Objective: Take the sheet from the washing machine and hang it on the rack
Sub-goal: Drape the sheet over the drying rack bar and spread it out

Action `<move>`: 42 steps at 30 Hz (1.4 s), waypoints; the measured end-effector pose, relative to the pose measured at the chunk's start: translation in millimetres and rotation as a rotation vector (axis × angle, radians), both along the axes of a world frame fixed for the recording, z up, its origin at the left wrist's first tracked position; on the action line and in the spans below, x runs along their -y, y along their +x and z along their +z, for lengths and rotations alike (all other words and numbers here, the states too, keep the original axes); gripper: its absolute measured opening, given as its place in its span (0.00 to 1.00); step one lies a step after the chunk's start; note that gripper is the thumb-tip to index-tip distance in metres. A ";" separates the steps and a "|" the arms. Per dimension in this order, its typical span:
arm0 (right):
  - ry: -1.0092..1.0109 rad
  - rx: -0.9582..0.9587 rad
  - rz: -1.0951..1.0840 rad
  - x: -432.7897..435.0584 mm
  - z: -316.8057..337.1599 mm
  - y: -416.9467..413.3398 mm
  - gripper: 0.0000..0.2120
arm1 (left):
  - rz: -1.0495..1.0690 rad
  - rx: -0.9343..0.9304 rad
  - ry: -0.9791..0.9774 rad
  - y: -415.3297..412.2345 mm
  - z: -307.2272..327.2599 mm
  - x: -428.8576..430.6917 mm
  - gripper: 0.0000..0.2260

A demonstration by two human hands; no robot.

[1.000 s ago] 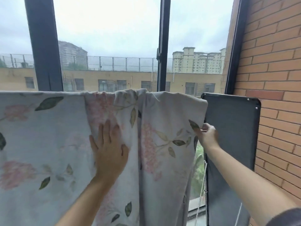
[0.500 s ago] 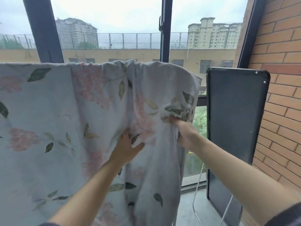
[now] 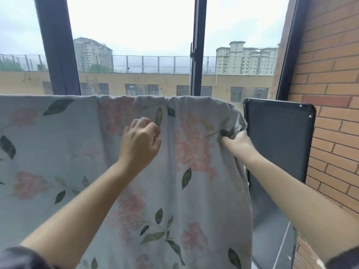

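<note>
the sheet [image 3: 81, 152] was draped over the rack, which was hidden under the top fold, and was spread leftward from the dark panel [image 3: 277, 142]. its bunched right edge, just left of the panel, was gripped in the curled fingers of the right hand [image 3: 240, 141]. further left of the panel, the left hand [image 3: 139, 144] was held against the cloth with fingers curled tight; whether a fold was pinched could not be told. if the edge were tugged too hard toward the panel, the cloth could likely be dragged off the rack's end, or left bunched and slow to dry.
</note>
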State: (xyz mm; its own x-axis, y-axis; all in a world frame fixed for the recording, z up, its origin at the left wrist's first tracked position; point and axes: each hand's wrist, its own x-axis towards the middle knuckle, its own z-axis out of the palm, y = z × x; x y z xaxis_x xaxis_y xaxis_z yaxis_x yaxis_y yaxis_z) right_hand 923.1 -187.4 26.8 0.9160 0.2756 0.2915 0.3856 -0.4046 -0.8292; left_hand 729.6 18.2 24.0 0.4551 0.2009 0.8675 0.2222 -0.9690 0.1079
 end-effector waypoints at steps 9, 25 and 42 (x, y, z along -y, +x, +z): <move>-0.533 0.588 -0.444 -6.8 44.1 -12.4 0.27 | 0.276 -0.109 0.075 14.9 56.8 -46.1 0.17; 0.256 0.583 -0.188 -65.9 109.0 15.6 0.09 | 0.306 -0.076 0.148 -4.4 80.8 -87.8 0.17; 0.125 0.478 -0.010 -67.6 106.8 29.0 0.06 | 0.357 0.025 0.145 -47.6 70.7 -134.1 0.23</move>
